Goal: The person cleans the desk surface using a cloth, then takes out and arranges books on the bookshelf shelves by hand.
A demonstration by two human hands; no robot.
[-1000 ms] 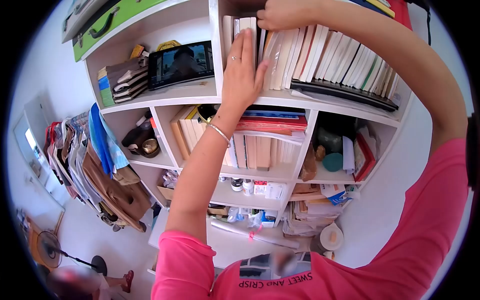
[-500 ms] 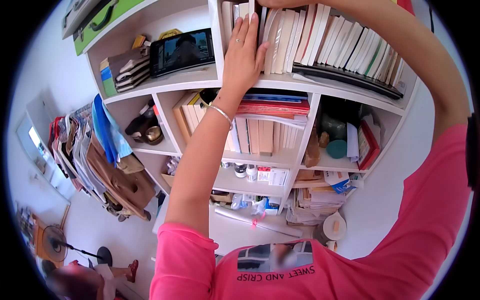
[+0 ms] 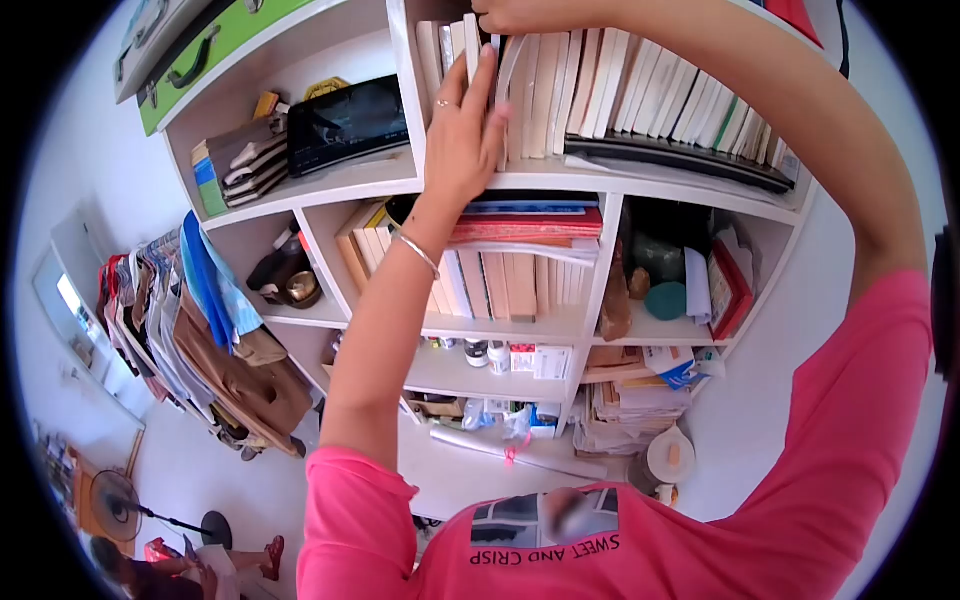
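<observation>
- as clock directions are read off the head view, 12 is taken as up; both arms are raised to the upper shelf [image 3: 560, 182].
- left hand [image 3: 460, 145]: fingers extended and laid along the book spines, thumb spread toward 2 o'clock; nothing is seen to be gripped.
- right hand [image 3: 515, 14]: fingers curled at the book tops, partly cut by the frame edge; whether anything is pinched cannot be told.
- pale leaning book [image 3: 510, 70]: stood between the hands, at 6 o'clock from the right, 1 o'clock from the left. long axis is run near 12–6, top tipped slightly to 1. its top is nearest the right hand, its lower part nearest the left thumb.
- short book group [image 3: 428, 60]: stood at 11 o'clock from the left hand, 8 from the right.
- long book row [image 3: 600, 90]: carried off to 4 o'clock from the right hand, partly underlaid by a black flat case [image 3: 680, 162].
- tablet [image 3: 350, 125]: propped at 9 o'clock from the left hand, beyond the divider [image 3: 405, 90].
</observation>
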